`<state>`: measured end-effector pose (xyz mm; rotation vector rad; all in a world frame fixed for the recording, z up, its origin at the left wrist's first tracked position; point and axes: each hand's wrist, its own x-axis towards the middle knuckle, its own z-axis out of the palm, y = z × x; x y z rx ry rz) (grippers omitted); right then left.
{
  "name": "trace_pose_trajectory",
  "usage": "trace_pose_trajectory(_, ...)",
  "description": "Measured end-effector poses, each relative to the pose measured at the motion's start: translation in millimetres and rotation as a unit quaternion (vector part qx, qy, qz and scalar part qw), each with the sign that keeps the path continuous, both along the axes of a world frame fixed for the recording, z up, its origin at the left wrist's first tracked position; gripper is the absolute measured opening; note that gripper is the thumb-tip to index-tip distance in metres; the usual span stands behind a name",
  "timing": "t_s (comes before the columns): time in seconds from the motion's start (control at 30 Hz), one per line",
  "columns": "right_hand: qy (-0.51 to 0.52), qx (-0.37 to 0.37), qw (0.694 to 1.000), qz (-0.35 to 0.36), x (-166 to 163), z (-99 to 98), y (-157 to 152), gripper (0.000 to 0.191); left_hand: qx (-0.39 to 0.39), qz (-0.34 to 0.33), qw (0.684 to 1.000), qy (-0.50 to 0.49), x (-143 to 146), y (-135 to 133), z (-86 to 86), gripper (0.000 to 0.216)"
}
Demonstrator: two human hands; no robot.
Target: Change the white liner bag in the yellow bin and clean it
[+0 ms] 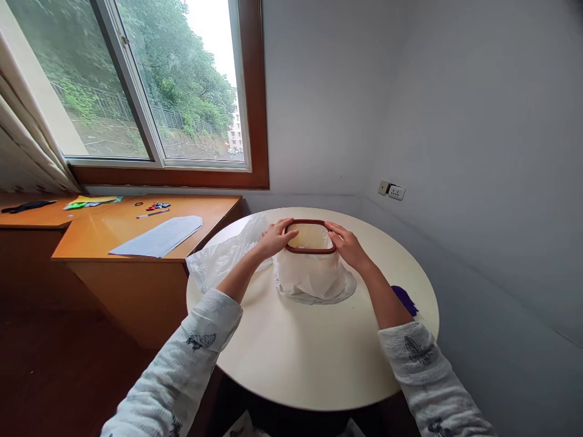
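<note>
A brown rounded-rectangular hoop [311, 249] sits above white fabric [314, 279] that hangs from it and pools on the round cream table [310, 358]. My left hand [276, 238] grips the hoop's left side, fingers curled over the rim. My right hand [346, 244] grips the right side the same way. The fabric stretched inside the hoop looks pale and taut.
A clear plastic bag [223, 258] lies at the table's left edge. Something purple [404, 298] shows beside my right forearm. An orange desk [118, 233] at left holds a white sheet [159, 237], a pen and small items. A wall socket [392, 191] is at the right.
</note>
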<state>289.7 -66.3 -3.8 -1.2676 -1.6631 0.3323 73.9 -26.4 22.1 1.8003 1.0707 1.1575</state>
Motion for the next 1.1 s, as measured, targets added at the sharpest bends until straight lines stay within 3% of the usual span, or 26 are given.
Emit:
trace_pose_trajectory(0.23,-0.177,-0.028,0.984,-0.021,2.9,19.5,-5.4,0.039,0.065,0.049,0.984,0.157,-1.0,-0.1,5.3,0.044)
trace_pose_trajectory(0.4,-0.285,-0.05,0.957,-0.023,2.8,32.0,8.6,0.036,0.103,0.018,0.963,0.249,-0.7,5.9,19.4,0.036)
trace_pose_trajectory(0.53,-0.35,-0.068,0.932,-0.067,-17.2,41.6,19.8,0.034,0.098,0.022,0.955,0.28,16.0,10.1,29.9,0.017)
trace_pose_trajectory(0.63,-0.39,-0.093,0.914,-0.065,-37.1,45.7,19.5,0.033,0.106,0.038,0.952,0.286,30.5,7.0,28.4,0.014)
trace_pose_trajectory(0.7,-0.415,-0.117,0.901,-0.048,-45.7,47.3,16.8,0.038,0.124,0.04,0.922,0.366,36.1,1.9,24.8,0.026)
trace_pose_trajectory(0.8,-0.431,-0.152,0.889,-0.03,-49.2,49.3,13.2,0.042,0.151,0.032,0.841,0.519,38.3,-5.1,20.5,0.048)
trace_pose_trajectory(0.87,-0.426,-0.169,0.889,-0.021,-48.0,49.7,12.8,0.044,0.153,0.024,0.812,0.563,38.1,-6.5,19.4,0.054)
trace_pose_trajectory(1.1,-0.386,-0.171,0.907,-0.009,-42.4,42.1,20.8,0.053,0.122,-0.002,0.826,0.55,38.3,-0.2,19.2,0.06)
